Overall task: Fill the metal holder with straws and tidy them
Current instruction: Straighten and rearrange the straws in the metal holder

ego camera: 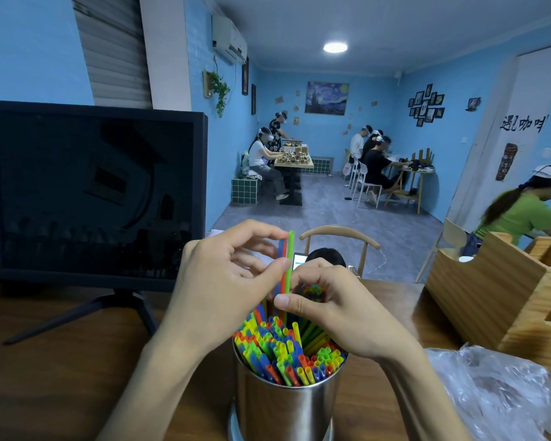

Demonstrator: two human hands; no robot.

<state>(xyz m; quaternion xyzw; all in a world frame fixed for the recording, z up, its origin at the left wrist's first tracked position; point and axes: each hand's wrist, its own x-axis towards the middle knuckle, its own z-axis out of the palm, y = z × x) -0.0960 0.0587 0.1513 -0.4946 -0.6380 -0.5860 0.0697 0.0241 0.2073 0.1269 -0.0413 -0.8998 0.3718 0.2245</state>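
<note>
Wooden table point(61, 361) (blue-walled café) bearing metal holder point(287, 409)

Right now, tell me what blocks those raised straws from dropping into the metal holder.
The metal holder is already packed with straws; the raised straws, pinched by the left hand and right hand, have only tight gaps below.

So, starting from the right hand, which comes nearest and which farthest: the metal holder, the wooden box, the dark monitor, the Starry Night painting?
1. Metal holder, directly below the right hand.
2. Wooden box, on the right side of the table.
3. Dark monitor, across on the left.
4. Starry Night painting, on the far back wall.
</note>
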